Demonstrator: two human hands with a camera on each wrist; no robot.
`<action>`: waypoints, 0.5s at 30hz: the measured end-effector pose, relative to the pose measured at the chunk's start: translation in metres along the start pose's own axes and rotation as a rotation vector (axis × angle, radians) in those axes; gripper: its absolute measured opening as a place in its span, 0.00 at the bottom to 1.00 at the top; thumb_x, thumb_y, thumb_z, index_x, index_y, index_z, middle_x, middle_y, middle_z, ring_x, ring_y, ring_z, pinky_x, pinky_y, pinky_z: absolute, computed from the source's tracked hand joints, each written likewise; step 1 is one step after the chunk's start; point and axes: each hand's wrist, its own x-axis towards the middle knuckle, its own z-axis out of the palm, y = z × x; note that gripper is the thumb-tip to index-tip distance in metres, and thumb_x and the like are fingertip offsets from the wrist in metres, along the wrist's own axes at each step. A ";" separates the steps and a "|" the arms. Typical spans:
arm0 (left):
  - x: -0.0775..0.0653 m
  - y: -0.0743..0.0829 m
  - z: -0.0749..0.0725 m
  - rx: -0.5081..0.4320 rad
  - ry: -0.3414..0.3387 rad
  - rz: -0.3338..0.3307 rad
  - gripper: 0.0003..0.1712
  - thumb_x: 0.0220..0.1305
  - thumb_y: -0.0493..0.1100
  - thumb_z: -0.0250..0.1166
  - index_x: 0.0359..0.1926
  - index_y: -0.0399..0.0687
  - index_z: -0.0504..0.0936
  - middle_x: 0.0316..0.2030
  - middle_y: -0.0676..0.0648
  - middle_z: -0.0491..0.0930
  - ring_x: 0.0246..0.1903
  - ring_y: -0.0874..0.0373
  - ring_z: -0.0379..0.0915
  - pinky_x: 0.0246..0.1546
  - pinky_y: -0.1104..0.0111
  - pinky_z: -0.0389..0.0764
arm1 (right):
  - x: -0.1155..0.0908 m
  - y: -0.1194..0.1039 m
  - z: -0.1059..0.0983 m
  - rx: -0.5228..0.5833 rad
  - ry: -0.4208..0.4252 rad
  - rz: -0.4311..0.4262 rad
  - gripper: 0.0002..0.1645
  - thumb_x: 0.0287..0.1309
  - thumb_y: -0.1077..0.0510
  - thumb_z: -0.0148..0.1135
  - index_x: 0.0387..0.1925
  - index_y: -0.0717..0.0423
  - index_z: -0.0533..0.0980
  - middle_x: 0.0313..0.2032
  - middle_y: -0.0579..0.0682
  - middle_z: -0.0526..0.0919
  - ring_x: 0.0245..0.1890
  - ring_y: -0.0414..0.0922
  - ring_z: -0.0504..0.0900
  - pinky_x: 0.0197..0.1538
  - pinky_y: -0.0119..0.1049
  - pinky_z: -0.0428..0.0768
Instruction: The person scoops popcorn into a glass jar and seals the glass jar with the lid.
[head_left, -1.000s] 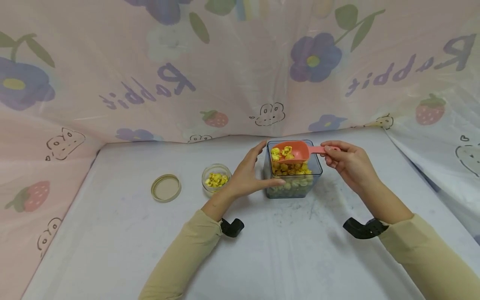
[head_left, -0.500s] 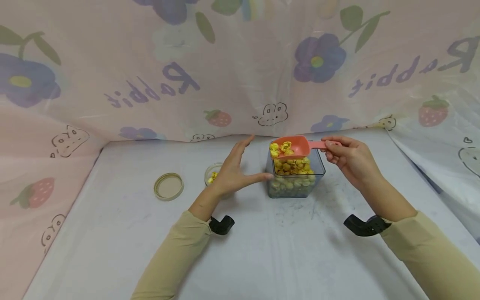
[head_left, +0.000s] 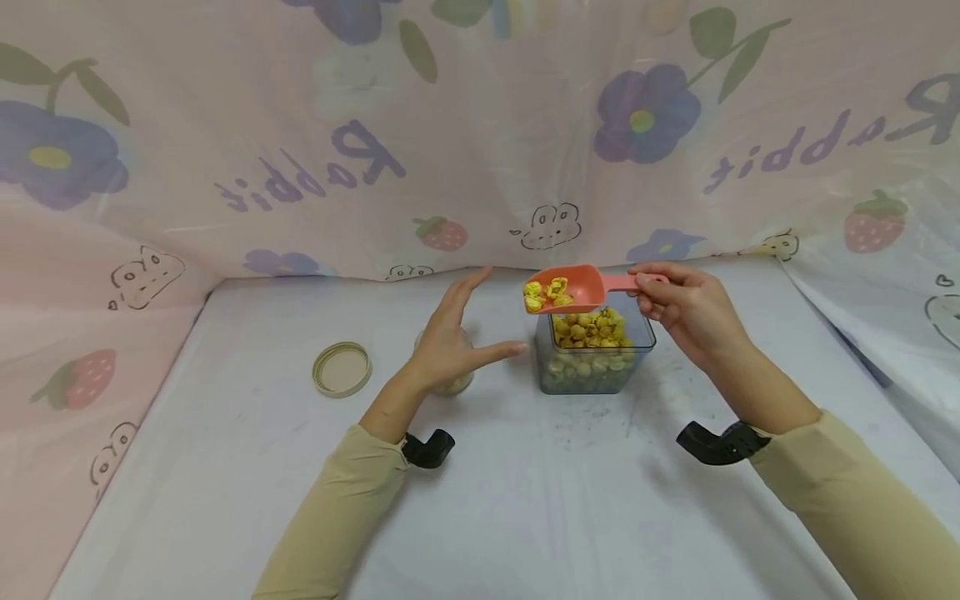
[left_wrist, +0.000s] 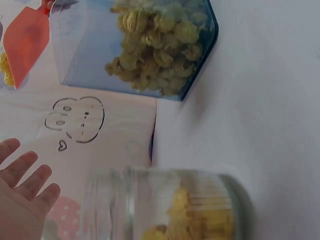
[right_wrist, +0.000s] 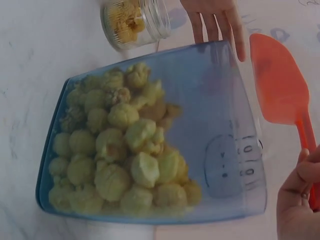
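Note:
My right hand [head_left: 693, 312] pinches the handle of an orange-red scoop [head_left: 588, 287], which carries several yellow popcorn pieces [head_left: 555, 293]. The scoop hangs over the back left of a clear bluish square container [head_left: 585, 379], partly filled with popcorn [head_left: 592, 329]. My left hand [head_left: 442, 346] is spread, thumb and fingers apart, holding nothing. It hovers over a small glass jar [head_left: 459, 383] and hides most of it in the head view. Yellow popcorn shows inside the glass jar [left_wrist: 165, 210] in the left wrist view.
A round jar lid [head_left: 342, 369] lies on the white table surface [head_left: 525, 500], left of the jar. Behind the table hangs a pink printed sheet [head_left: 465, 150], which also runs along both sides.
My left hand has drawn back leftward from the container to above the jar. The right hand has raised the loaded scoop and brought it slightly left.

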 end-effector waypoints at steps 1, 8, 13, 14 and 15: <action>-0.001 -0.001 -0.002 0.001 0.004 -0.005 0.57 0.45 0.55 0.77 0.73 0.68 0.53 0.72 0.55 0.52 0.71 0.56 0.49 0.69 0.48 0.57 | 0.001 0.000 0.002 -0.002 -0.001 0.002 0.06 0.61 0.64 0.61 0.39 0.61 0.81 0.28 0.49 0.82 0.23 0.39 0.74 0.27 0.26 0.74; -0.008 -0.010 -0.013 0.011 0.028 -0.028 0.56 0.45 0.59 0.76 0.72 0.71 0.54 0.72 0.56 0.53 0.71 0.55 0.50 0.68 0.47 0.57 | 0.006 0.001 0.014 -0.016 -0.025 0.014 0.06 0.60 0.63 0.62 0.39 0.60 0.81 0.28 0.49 0.84 0.22 0.38 0.74 0.27 0.25 0.74; -0.014 -0.017 -0.018 0.007 0.042 -0.064 0.56 0.45 0.57 0.77 0.72 0.70 0.54 0.72 0.56 0.52 0.71 0.54 0.49 0.68 0.45 0.57 | 0.009 0.004 0.023 -0.049 -0.029 0.019 0.06 0.60 0.62 0.63 0.38 0.59 0.82 0.27 0.48 0.84 0.22 0.38 0.74 0.28 0.25 0.75; -0.015 -0.018 -0.019 0.007 0.041 -0.069 0.56 0.45 0.57 0.76 0.72 0.70 0.54 0.72 0.55 0.52 0.72 0.54 0.49 0.68 0.45 0.56 | 0.009 0.004 0.025 -0.052 -0.029 0.022 0.06 0.60 0.62 0.63 0.38 0.59 0.82 0.27 0.48 0.84 0.22 0.38 0.74 0.28 0.25 0.75; -0.016 -0.019 -0.020 0.005 0.041 -0.069 0.56 0.46 0.57 0.76 0.72 0.70 0.54 0.73 0.55 0.51 0.72 0.54 0.48 0.68 0.45 0.56 | 0.010 0.005 0.026 -0.057 -0.030 0.024 0.06 0.60 0.62 0.63 0.38 0.59 0.82 0.27 0.48 0.84 0.22 0.38 0.74 0.28 0.24 0.75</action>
